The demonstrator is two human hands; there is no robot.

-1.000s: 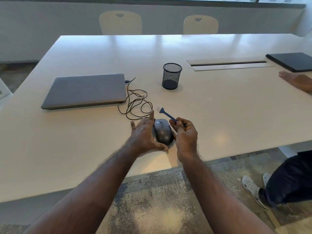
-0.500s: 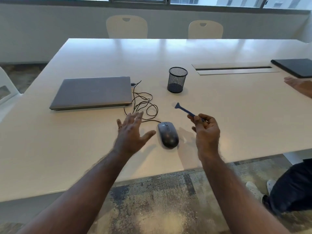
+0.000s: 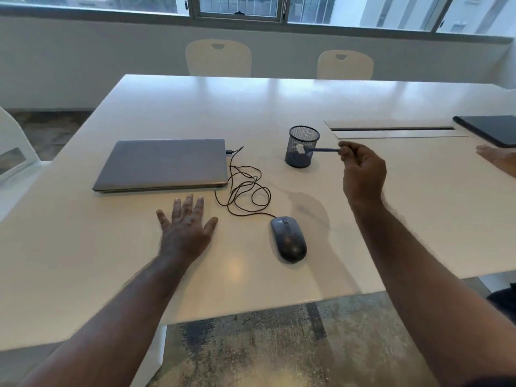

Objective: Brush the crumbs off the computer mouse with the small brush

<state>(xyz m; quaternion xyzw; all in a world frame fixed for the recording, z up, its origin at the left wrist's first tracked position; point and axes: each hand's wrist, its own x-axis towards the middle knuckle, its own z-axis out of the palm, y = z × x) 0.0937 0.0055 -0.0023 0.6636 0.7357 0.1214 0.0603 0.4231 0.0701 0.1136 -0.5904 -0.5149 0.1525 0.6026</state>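
A dark grey wired computer mouse (image 3: 288,238) lies alone on the white table (image 3: 405,208), near its front edge, with neither hand on it. My right hand (image 3: 361,174) is raised well beyond the mouse and pinches the blue handle of the small brush (image 3: 321,149). The brush lies level in the air, its white bristles pointing left in front of the black mesh pen cup (image 3: 301,146). My left hand (image 3: 185,226) rests flat on the table to the left of the mouse, fingers spread, holding nothing.
A closed grey laptop (image 3: 164,163) lies at the left, with the mouse's tangled black cable (image 3: 243,188) beside it. A dark closed laptop (image 3: 491,129) and another person's hand (image 3: 499,160) are at the right edge. A cable slot (image 3: 391,129) runs behind the pen cup. Two chairs stand behind the table.
My left hand let go of the mouse and moved left, down flat on the table. My right hand lifted the brush away from the mouse, up and back toward the pen cup.
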